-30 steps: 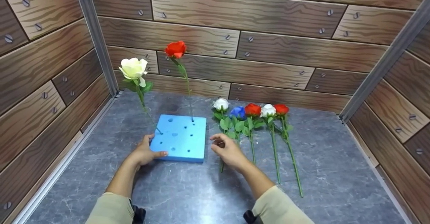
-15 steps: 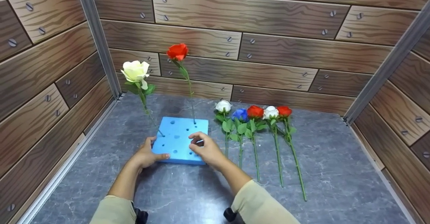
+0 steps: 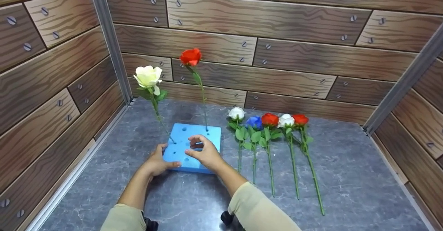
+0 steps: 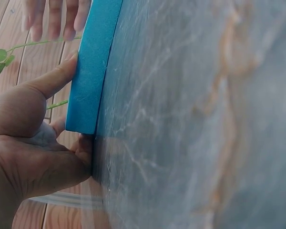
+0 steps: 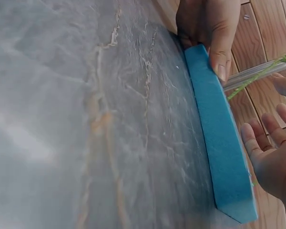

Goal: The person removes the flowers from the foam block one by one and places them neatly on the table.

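In the head view, my left hand (image 3: 156,163) grips the near left corner of a blue foam block (image 3: 213,144) with several holes. Its thumb lies on the top face and its fingers go along the left side. My right hand (image 3: 206,154) hovers over the block, fingers loosely bent and nothing between them; the right wrist view shows a gap between that hand (image 5: 276,157) and the block (image 5: 221,138). Two artificial roses stand in the block: a cream rose (image 3: 148,77) leaning left and a red rose (image 3: 190,57) at the back.
Right of the block several roses lie in a row on the grey marbled table (image 3: 349,175): a white rose (image 3: 236,114), a blue rose (image 3: 254,122), a red rose (image 3: 270,120), another white rose (image 3: 286,121) and another red rose (image 3: 300,119). Wood-patterned walls (image 3: 294,58) enclose the table.
My right hand has moved left from beside the lying roses to over the block. My left hand keeps its grip on the block's corner. The head view has shifted slightly.
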Motion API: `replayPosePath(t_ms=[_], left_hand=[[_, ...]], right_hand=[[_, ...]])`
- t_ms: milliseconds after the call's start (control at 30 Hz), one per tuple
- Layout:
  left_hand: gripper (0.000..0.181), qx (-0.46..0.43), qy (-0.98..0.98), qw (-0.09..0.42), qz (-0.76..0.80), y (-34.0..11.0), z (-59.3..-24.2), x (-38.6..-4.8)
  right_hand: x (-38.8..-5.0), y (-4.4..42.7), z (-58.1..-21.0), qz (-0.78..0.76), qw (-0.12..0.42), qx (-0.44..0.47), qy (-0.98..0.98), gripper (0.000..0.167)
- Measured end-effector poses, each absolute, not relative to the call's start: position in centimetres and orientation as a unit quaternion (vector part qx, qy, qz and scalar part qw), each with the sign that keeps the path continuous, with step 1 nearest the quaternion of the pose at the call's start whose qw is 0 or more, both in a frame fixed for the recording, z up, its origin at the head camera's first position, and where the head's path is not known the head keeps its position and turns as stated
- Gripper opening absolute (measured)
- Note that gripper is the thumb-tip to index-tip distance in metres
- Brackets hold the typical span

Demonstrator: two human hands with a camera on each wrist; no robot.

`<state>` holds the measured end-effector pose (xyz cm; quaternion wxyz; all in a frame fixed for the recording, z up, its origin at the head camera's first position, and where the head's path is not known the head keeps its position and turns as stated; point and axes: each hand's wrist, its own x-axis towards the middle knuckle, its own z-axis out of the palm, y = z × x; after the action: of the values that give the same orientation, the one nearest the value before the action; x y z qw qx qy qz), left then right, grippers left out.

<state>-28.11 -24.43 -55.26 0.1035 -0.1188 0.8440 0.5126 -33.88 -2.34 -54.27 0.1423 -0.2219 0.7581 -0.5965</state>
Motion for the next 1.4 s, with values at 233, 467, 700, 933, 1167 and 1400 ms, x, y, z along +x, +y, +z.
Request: replayPosePath(t_ms=[233,467,700,933,1167,1400], left_hand=[[0.111,-0.118,0.841,0.103,0.518,-24.5,-55.0,-28.1],[0.111,-0.117,0.841,0.108,0.517,-24.5,-55.2,-28.0],[0.109,-0.119,0.837,0.114,0.522,-24.4,-55.3,-28.0],[0.107,-0.114,0.839,0.103,0.521,-24.7,-55.4,-28.1],[0.107,-0.116,0.838,0.112,0.522,-24.6,-55.4,-27.9],[0.107,-0.118,0.836,0.118,0.522,-24.6,-55.2,-27.9]], right_hand=[[-35.0,-4.7,-53.8,-0.617,0.127,-0.213,0.747,0.052],[-35.6,-7.0,-53.9,-0.626,0.134,-0.198,0.743,0.054],[-36.0,-8.5,-54.8,-0.63,0.135,-0.199,0.739,0.054],[-36.4,-8.9,-55.6,-0.62,0.131,-0.201,0.747,0.057],[-36.4,-9.5,-55.6,-0.554,0.135,-0.204,0.796,0.057],[-36.4,-10.1,-55.3,-0.496,0.129,-0.201,0.835,0.05]])
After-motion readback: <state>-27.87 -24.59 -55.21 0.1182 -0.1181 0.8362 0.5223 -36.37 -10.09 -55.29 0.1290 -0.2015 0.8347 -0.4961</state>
